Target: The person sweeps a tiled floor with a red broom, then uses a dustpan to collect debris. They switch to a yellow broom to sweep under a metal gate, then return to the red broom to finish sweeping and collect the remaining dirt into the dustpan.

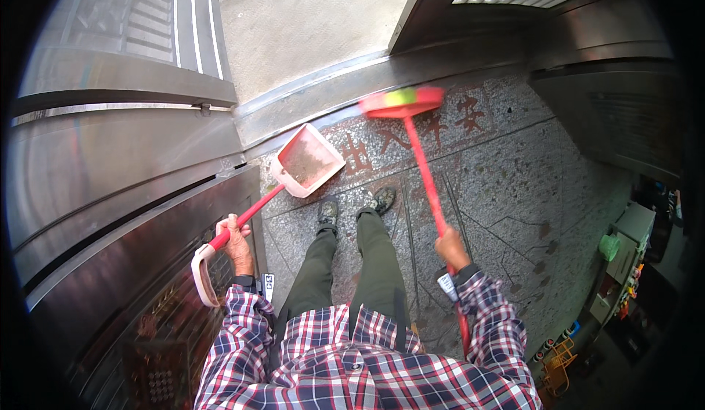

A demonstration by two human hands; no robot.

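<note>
My left hand (237, 243) grips the red handle of a long-handled dustpan (325, 154). Its pale pink pan rests by the door sill and holds brown dirt and grit. My right hand (453, 249) is closed around the red stick of a broom (423, 173). The red broom head (401, 102), with a yellow-green patch, is blurred and lies over the floor near the sill, to the right of the pan. Its bristles are hard to make out. Both my shoes (377, 200) stand on the terrazzo floor (495, 189) just behind the pan.
A metal door sill (314, 109) runs across the front, with pale concrete (308, 30) beyond it. Metal door leaves stand at left (126, 85) and right (429, 19). Red characters are set in the floor. A cabinet (625, 239) and a small yellow chair (557, 363) are at far right.
</note>
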